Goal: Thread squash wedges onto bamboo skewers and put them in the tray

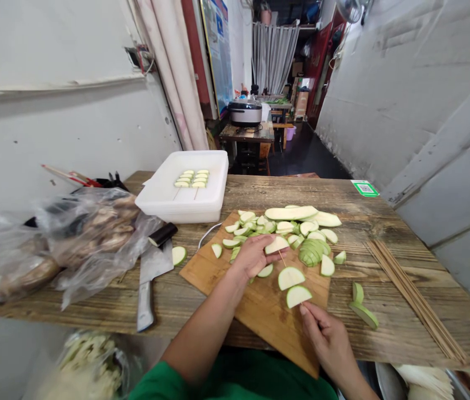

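Observation:
My left hand (pixel 255 255) pinches a half-moon zucchini slice (pixel 277 245) at the far tip of a thin wooden skewer (pixel 282 259). Two more half-moon slices (pixel 291 278) sit on that skewer, nearer to me. The skewer's near end is between the thumb and fingers of my right hand (pixel 324 330), just below the lowest slice (pixel 299 296). Under both hands lies a wooden cutting board (pixel 260 322), with a heap of cut zucchini (pixel 314 251) and long peeled halves (pixel 291 213) toward its far side.
Left of the board lie a cleaver (pixel 147 289) and a plastic bag of mushrooms (pixel 105 222). A white plastic box (pixel 205 208) behind carries two filled skewers. Bare skewers (pixel 418 305) and loose slices (pixel 363 315) lie at right, and a green QR card (pixel 365 188) farther back.

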